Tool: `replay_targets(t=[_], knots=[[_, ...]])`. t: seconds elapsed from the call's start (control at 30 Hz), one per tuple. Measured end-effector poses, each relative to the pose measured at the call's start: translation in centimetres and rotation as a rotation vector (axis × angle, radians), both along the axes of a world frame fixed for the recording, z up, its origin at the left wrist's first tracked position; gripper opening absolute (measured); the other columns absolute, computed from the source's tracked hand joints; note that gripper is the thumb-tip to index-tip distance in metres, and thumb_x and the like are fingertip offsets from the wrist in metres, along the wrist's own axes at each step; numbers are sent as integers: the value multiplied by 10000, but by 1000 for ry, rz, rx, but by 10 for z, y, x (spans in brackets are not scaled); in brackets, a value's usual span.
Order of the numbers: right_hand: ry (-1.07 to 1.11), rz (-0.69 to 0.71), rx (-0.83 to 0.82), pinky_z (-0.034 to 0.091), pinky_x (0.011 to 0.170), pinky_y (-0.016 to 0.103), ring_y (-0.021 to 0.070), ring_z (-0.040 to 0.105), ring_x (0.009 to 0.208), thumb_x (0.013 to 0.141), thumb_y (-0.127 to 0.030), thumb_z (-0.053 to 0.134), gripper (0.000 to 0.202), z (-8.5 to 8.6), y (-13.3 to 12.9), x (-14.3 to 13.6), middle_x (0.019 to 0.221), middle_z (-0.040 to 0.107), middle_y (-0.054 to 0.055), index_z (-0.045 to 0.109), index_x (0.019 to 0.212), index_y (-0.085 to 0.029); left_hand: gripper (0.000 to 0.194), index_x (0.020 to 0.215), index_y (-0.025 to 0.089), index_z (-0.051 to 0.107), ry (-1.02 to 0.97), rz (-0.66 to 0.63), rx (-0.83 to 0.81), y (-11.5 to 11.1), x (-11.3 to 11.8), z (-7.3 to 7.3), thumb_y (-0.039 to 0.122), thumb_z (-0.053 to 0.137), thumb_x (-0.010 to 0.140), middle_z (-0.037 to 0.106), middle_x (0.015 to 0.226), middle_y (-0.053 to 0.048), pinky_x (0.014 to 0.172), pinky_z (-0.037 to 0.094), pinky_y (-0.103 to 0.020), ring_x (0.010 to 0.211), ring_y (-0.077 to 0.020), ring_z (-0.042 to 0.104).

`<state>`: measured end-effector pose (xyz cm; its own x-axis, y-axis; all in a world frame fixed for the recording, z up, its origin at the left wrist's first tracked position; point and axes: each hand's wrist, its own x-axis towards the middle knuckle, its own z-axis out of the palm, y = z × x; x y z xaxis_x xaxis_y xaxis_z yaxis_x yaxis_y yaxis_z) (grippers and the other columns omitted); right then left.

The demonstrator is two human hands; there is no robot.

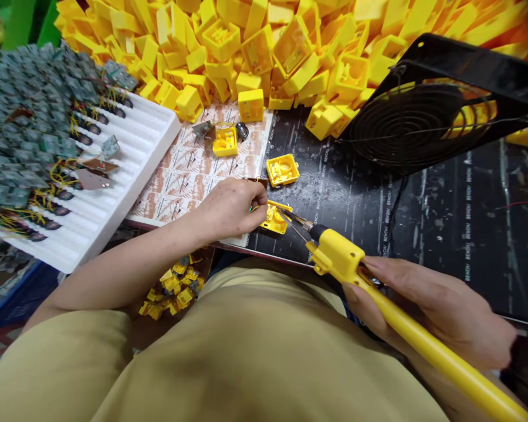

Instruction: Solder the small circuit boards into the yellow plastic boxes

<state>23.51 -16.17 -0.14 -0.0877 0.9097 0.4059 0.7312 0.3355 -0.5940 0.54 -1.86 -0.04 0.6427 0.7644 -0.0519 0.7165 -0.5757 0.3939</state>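
Observation:
A small open yellow plastic case (pixel 274 218) lies near the bench's front edge. My left hand (pixel 233 208) is closed at its left side, fingertips pinched together. Thin wires and a dark board edge show beside those fingers, but what they grip is mostly hidden. In my right hand (pixel 431 305) is a yellow soldering iron (pixel 341 255) with a long yellow handle. Its metal tip, with a thin rod alongside, reaches to the case's right side. Just behind sits another open yellow case (pixel 283 170).
Yellow cases (pixel 250 105) are heaped along the back. A black fan (pixel 422 117) stands at the right. On the left, a white foam tray (pixel 136 158) bears many wired circuit boards. One case with wired parts (pixel 225 142) lies on the patterned sheet. More yellow pieces (pixel 173 287) are below the bench.

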Motion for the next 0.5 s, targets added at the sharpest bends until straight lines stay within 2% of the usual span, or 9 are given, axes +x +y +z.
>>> replay_targets(t=[0.17,0.33,0.43,0.5], knots=[[-134,99,173,572,573,146,102,632,486,952,-297,548,229,13,13,-11,620,666,18,608,761,-185,192,796,148,703,80,-20,29,0,2,-1,222,528,770,703,711,-43,616,425,-277,654,-181,636],[-153,183,120,593,657,176,121,687,622,894,-211,626,59,11,10,-10,708,702,2,615,837,-203,212,803,160,701,115,2,64,-3,4,0,259,519,760,696,701,-42,610,421,-283,657,-188,636],[-167,242,192,596,695,190,126,699,683,825,-158,706,131,14,11,-9,768,720,0,597,881,-205,239,812,169,703,142,16,81,-5,6,0,285,499,765,704,718,-48,600,411,-293,681,-206,646],[-167,267,212,594,702,187,120,697,679,828,-161,705,120,18,12,-8,772,722,-1,602,875,-203,246,809,175,702,162,23,95,-6,6,1,297,493,766,711,732,-51,589,401,-295,702,-219,655]])
